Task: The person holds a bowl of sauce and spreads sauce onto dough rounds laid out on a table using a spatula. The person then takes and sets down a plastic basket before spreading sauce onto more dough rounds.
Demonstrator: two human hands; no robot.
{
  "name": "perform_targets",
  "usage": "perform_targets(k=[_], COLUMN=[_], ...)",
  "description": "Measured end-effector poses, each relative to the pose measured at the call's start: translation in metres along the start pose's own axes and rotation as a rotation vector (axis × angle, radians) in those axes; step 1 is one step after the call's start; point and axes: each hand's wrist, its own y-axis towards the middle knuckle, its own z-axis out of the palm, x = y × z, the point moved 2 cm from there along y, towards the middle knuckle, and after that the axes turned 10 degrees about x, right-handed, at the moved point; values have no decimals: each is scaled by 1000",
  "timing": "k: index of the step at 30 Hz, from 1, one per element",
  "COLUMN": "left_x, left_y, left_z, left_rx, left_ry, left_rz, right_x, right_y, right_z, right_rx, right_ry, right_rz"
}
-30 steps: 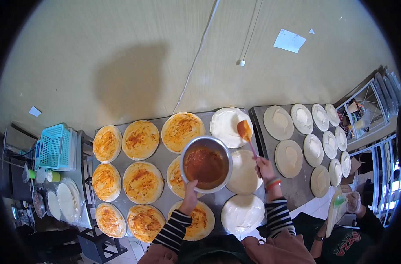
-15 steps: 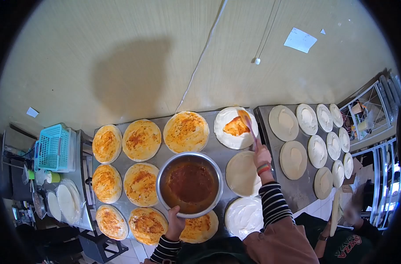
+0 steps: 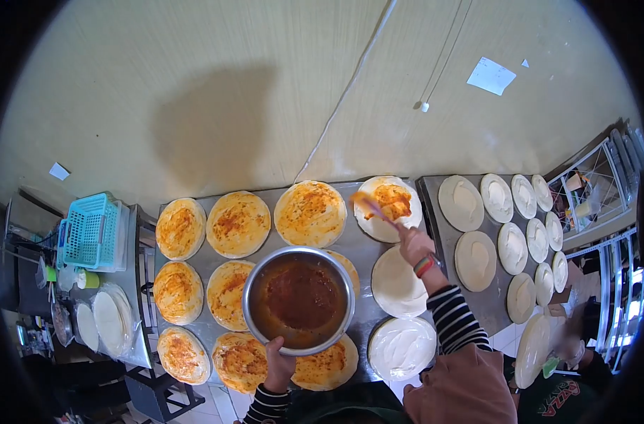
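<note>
So the left hand (image 3: 279, 364) has the metal bowl (image 3: 260, 302) of red sauce gripped by its near rim, up over the tabletop (image 3: 365, 259). The right hand (image 3: 416, 247) is wrapped round the handle of a spatula (image 3: 378, 212), its blurry head at the left edge of the back-right dough round (image 3: 406, 222), which has an orange-red sauce patch (image 3: 398, 199). Can't tell if it's touching.
</note>
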Motion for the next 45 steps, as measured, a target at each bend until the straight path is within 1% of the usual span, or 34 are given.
perform_targets(k=[2, 3, 4, 5, 6, 8, 9, 10, 11, 12, 14, 15, 16, 17, 18, 19, 20, 22, 24, 26, 27, 28, 29, 31, 33, 34, 35, 36, 37, 38, 40, 42, 43, 45], left_x=[0, 2, 6, 7, 5, 2, 4, 6, 5, 1, -7, -4, 1, 4, 2, -1, -3, -1, 0, -2, -4, -9, -12, -12, -11, -11, -11, -12, -11, -10, -12, -11, -13, -15], left_y=[-2, -3, -5, -7, -6, -4, -5, -5, -6, -6, -4, -5, -5, -6, -6, -6, -6, -6, -11, -9, -9, -8, -9, -7, -7, -10, -10, -11, -9, -8, -6, -8, -9, -6], left_z=[1, -2, -8, -10, -6, 2, 1, 0, -1, 2, 10, 5, -3, -6, -2, 3, 6, 5, 2, 0, 0, 2, 5, 9, 12, 13, 11, 9, 2, -3, -5, -2, 2, 9], left_rx=[-38, -39, 4, 48, 47, -21, -19, -2, 13, 14, -48, -51, -25, 6, 11, -46, -103, -111, -120, -104, -100, -72, -44, -52, -54, -89, -100, -121, -74, -28, -32, -38, -76, -109], left_ry=[-176, -178, 44, 267, 267, -242, -242, -7, 228, 228, -380, -380, -245, -109, -109, -180, -247, -214, -184, -432, -433, -340, -247, -320, -385, -100, 41, 181, -35, -250, -272, -295, -38, 225], left_rz=[-2, 2, 30, 56, 57, 21, 21, 75, 126, 128, 50, 49, 56, 64, 62, 49, 40, 75, 93, 27, 24, 40, 55, 61, 70, 182, 236, 289, 188, 84, 96, 97, 142, 192], right_x=[9, -1, -14, -22, -29, -34, -21, -8, 5, 12, 1, -8, -21, -35, -44, -47, -41, -24, -10, -10, -11, -15, -23, -33, -30, -27, -33, -35, -34, -46, -66, -74, -68, -49], right_y=[-17, -5, 6, 15, 22, 41, 32, 8, -16, -33, -47, -51, -45, -30, -20, -16, -13, -21, -55, -80, -87, -83, -71, -42, -39, -38, -44, -66, -90, -109, -121, -126, -119, -94], right_z=[-14, -14, -14, -19, -20, 25, 20, 24, 20, 19, 9, 8, 10, 11, 11, 18, 21, 33, 37, 23, 19, 18, 17, 18, 29, 36, 57, 56, 48, 53, 50, 37, 32, 27], right_rx=[45, 56, 51, 6, -40, -75, -115, -67, -31, 3, -3, -2, 3, -93, -195, -197, -120, -30, -116, -97, -71, -69, -145, -253, -199, -141, -201, -127, -53, -75, -100, -186, -226, -234], right_ry=[29, 49, 69, 102, 135, 73, 8, -73, -3, 68, 114, 161, 162, 216, 267, 267, 219, 93, 191, 202, 210, 209, 220, 275, 236, 195, 183, 183, 182, 190, 196, 245, 309, 313], right_rz=[-59, -37, 79, 103, 128, 88, 46, -28, -70, -112, -129, -141, -136, -65, 5, 9, 7, -17, -138, -135, -131, -125, -77, -28, -44, -61, -164, -97, -30, -16, -5, 73, 85, 55])
